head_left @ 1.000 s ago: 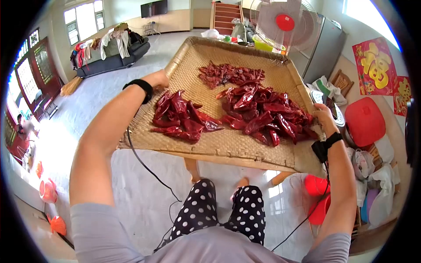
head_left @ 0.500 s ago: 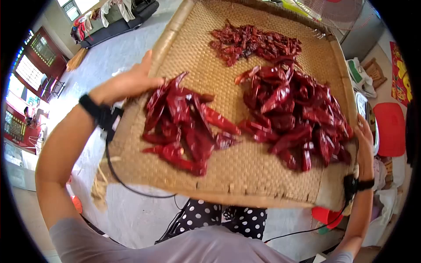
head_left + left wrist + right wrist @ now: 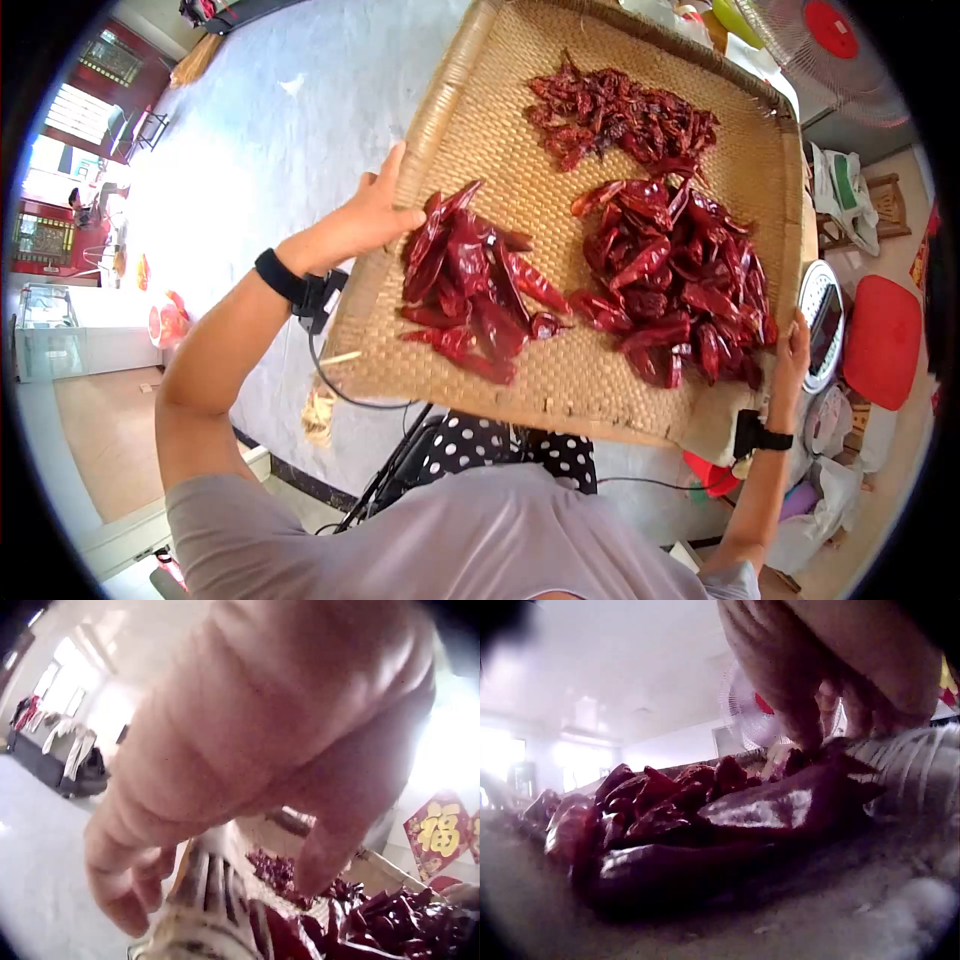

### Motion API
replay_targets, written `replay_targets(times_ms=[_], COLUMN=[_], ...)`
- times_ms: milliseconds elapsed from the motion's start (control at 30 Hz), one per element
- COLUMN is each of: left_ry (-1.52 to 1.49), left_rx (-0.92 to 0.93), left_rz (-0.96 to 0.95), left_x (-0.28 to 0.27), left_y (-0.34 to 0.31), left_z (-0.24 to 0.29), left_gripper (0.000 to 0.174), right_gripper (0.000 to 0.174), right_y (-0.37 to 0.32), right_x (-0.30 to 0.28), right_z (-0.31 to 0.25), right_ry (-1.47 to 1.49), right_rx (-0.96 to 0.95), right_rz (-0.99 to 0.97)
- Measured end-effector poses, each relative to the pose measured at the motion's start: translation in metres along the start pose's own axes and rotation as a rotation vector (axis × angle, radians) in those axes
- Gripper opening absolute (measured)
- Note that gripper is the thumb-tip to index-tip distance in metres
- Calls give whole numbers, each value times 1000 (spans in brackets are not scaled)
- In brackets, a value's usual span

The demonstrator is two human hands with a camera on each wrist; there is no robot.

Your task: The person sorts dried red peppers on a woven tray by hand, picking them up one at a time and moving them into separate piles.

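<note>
A square woven tray (image 3: 560, 375) with a raised rim is held up in front of the body, its far right corner toward the fan. Three heaps of dried red chillies lie on it: small shrivelled ones (image 3: 625, 115) at the back, a left heap (image 3: 470, 285) and a larger right heap (image 3: 690, 285). My left hand (image 3: 365, 220) grips the left rim, thumb inside over the weave and fingers outside, as the left wrist view also shows (image 3: 255, 742). The right rim is gripped by my right hand (image 3: 790, 370), beside the larger heap; its fingers are partly hidden.
A fan (image 3: 830, 45) stands at the back right. Along the right side are a round white-rimmed object (image 3: 820, 325), a red stool-like seat (image 3: 882, 342) and plastic bags (image 3: 820, 510). Pale floor (image 3: 290, 130) extends left; a dark chair (image 3: 395, 470) stands close behind the tray's near edge.
The tray has risen toward the head and come nearer, with both hands on its rims, then shifted right in the latest view. The view has turned, and the chair has come into sight.
</note>
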State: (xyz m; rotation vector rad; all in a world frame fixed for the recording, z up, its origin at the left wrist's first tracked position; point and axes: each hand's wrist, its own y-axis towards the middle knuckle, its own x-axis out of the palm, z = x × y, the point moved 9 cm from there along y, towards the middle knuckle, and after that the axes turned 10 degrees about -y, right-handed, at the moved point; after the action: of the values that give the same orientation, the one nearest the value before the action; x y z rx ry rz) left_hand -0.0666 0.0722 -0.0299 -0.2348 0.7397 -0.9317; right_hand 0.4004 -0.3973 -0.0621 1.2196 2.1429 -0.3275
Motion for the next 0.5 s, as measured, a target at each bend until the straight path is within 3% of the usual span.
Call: replay_targets(times_ms=[33, 67, 133, 167, 200, 267, 367, 467, 500], left_ry=[58, 132, 287, 246, 294, 387, 327, 349, 333], left_rx=[-7, 51, 178, 304, 352, 443, 416, 326, 356], left_rz=[120, 103, 76, 162, 176, 197, -15, -17, 77], left_x=[-9, -11, -15, -13, -5, 15, 64, 112, 119], left_y=[-14, -27, -55, -78, -98, -134, -167, -166, -161], left_z=[-1, 5, 16, 34, 45, 67, 84, 66, 63], left_gripper=[80, 73, 58, 43, 44, 46, 45, 41, 37], right_gripper=[47, 46, 42, 37, 30, 25, 22, 23, 22], right_y=[-10, -22, -44, -60, -75, -101, -141, -163, -167], right_x=[-5, -17, -26, -22, -17, 14, 82, 141, 160], right_z=[-6, -16, -44, -62, -86, -133, -194, -221, -226], right_ry=[-1, -36, -168, -85, -175, -376, -336, -152, -186], right_rx=[-4, -29, -80, -83, -157, -322, -490, -550, -571], right_rz=[34, 152, 164, 152, 215, 91, -172, -351, -428])
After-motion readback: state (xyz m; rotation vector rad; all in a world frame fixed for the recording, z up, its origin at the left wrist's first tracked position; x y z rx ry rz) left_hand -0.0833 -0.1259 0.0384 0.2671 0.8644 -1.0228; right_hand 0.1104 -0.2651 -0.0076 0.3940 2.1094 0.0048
